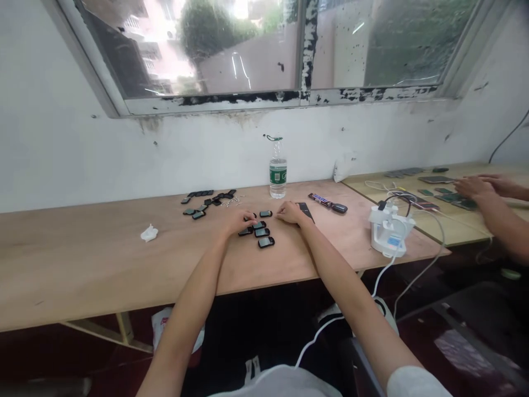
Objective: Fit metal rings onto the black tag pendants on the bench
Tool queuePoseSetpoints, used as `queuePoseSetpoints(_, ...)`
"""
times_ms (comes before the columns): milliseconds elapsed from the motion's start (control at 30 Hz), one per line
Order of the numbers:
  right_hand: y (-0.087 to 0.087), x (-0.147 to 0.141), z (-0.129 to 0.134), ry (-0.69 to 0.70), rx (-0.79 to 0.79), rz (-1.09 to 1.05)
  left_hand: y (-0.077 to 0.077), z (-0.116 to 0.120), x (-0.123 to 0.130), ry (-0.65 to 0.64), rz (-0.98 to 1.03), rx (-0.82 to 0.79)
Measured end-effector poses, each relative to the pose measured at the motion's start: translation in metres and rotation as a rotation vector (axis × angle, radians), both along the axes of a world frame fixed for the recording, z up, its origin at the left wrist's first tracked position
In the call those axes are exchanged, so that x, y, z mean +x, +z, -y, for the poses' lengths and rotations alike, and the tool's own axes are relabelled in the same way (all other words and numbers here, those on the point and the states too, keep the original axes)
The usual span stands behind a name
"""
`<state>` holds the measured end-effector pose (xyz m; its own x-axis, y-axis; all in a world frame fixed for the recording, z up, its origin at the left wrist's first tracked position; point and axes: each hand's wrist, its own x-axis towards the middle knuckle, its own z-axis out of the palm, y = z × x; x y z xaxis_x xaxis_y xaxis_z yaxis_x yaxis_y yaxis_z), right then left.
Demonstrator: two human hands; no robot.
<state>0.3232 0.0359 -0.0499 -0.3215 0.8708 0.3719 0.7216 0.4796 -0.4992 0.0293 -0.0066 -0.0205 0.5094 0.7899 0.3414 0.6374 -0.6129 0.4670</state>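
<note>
One device [265,214] lies just beside the right fingers [281,212].

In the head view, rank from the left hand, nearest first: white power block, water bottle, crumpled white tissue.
1. Water bottle, toward the back.
2. Crumpled white tissue, left of the left hand.
3. White power block, well to the right.
</note>
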Motion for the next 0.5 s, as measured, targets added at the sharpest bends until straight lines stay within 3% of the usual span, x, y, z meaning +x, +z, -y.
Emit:
queuePoseSetpoints(233, 0.007, -0.01, 0.006, 0.015, -0.011, 0.033, -0.016, -0.004, 0.016, -0.018, -0.029, -0.079)
queuePoseSetpoints(500, 0.014, -0.022, 0.014, 0.101, 0.074, -0.253, -0.012, 0.0, 0.021, 0.036, -0.059, -0.081)
